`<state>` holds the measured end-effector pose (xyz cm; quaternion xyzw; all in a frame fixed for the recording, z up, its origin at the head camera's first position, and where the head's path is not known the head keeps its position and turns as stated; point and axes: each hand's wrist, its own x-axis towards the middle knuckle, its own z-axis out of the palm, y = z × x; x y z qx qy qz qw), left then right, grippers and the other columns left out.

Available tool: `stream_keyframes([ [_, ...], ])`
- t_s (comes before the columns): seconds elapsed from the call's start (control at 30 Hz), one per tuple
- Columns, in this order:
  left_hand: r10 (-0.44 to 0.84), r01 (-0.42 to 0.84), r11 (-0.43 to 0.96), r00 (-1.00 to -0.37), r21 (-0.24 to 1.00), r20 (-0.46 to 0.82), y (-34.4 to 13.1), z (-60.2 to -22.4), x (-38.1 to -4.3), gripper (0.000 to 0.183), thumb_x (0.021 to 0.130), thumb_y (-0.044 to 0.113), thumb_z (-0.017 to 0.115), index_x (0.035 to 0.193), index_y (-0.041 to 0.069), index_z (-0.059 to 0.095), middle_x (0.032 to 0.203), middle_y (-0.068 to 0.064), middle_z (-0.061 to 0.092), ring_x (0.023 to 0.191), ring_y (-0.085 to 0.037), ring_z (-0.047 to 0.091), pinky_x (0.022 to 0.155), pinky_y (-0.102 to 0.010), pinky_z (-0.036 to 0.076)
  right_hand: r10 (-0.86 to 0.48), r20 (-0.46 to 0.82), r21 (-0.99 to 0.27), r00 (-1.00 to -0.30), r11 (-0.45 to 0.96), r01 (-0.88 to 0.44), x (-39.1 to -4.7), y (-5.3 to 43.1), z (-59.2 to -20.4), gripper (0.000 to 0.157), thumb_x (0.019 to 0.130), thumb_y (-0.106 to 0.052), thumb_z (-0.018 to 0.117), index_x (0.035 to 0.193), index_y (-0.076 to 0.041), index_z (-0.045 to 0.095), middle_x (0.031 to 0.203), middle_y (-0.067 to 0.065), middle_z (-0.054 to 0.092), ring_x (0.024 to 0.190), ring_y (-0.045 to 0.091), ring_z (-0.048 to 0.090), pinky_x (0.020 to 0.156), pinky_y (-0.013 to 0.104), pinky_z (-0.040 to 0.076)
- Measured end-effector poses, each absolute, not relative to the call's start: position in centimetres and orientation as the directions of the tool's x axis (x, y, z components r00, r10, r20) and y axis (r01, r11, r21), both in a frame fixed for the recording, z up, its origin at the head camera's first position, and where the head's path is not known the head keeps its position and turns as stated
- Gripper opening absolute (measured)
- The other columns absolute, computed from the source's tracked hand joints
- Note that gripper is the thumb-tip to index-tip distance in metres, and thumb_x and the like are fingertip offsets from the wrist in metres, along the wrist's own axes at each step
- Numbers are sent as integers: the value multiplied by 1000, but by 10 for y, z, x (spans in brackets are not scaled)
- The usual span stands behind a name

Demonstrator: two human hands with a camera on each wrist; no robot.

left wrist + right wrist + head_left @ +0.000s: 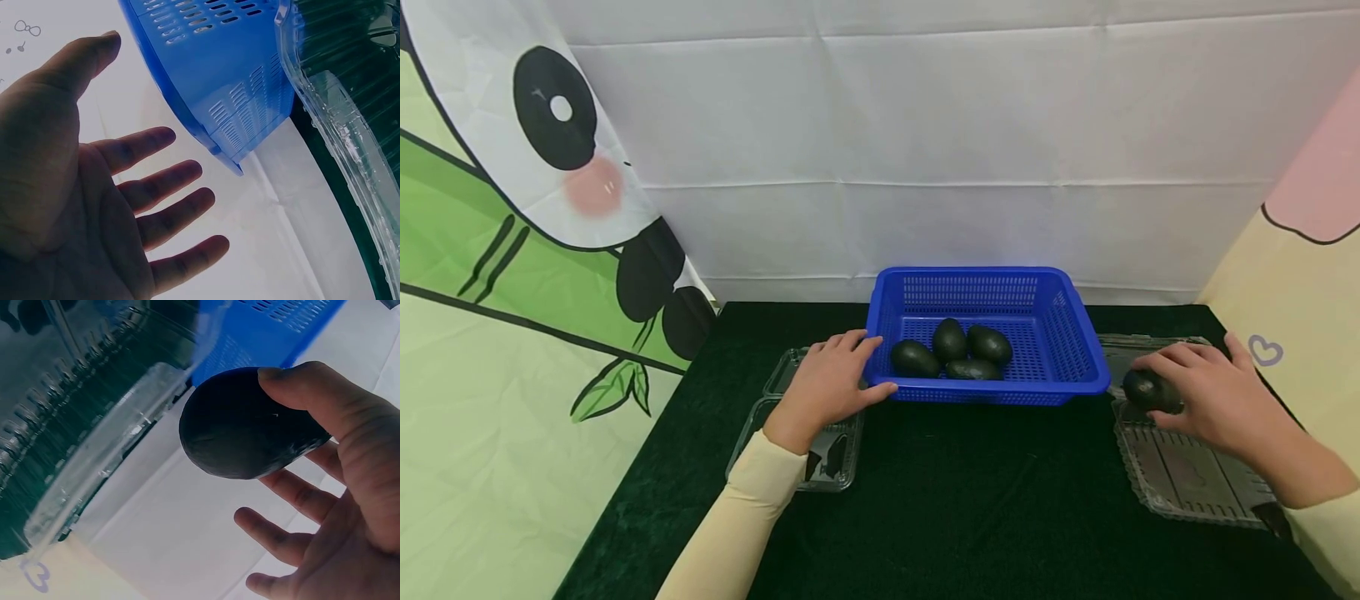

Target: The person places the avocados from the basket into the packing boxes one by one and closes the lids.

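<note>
My right hand (1217, 396) grips a dark avocado (1152, 390) between thumb and fingers, above a clear plastic clamshell box (1195, 471) on the right. In the right wrist view the thumb lies over one end of the avocado (244, 428). My left hand (831, 379), fingers spread and holding nothing, hovers by the left rim of the blue basket (1052, 387). The left wrist view has the left hand's palm (106, 206) facing the basket's side (219, 81). Inside the basket several avocados (973, 346) lie grouped at the left and front.
Under my left forearm stands another clear plastic clamshell box (850, 454), partly hidden by the sleeve. Dark green cloth (985, 508) covers the table. A white sheet (955, 125) hangs behind, with a printed cartoon drape (512, 275) on the left.
</note>
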<state>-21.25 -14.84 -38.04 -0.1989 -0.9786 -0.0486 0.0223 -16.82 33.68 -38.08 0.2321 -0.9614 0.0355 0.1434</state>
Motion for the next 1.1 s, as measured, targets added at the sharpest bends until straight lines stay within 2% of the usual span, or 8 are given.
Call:
stream_keyframes([
  [0.47,386,390,917,-920,87,60,-150,-380,-210,79,94,68,59,154,17,49,156,-14,46,142,-37,44,114,-62,34,-415,132,-52,-900,904,-425,-161,343,-398,68,68,-26,96,127,-10,67,125,25,64,113,60,55,108,84,2],
  [0.7,379,382,920,-924,87,50,-150,-379,-211,80,94,69,59,155,17,48,157,-14,45,143,-37,43,116,-61,33,-421,77,-33,-904,905,-424,-156,340,-404,68,67,-31,97,125,-12,69,122,24,65,111,60,56,103,87,8],
  [0.87,384,387,919,-922,79,51,-150,-380,-212,80,94,69,59,155,18,48,157,-14,45,143,-37,43,116,-61,33,-424,64,-16,-903,905,-426,-153,339,-411,69,65,-31,98,125,-14,69,121,24,64,113,59,53,104,86,5],
  [1.1,389,392,916,-920,82,45,-150,-379,-211,81,94,69,59,155,17,48,157,-14,46,143,-37,42,116,-61,33,-443,81,-21,-893,895,-446,-149,334,-418,57,70,-22,95,120,-19,70,120,20,64,116,56,52,105,85,10],
])
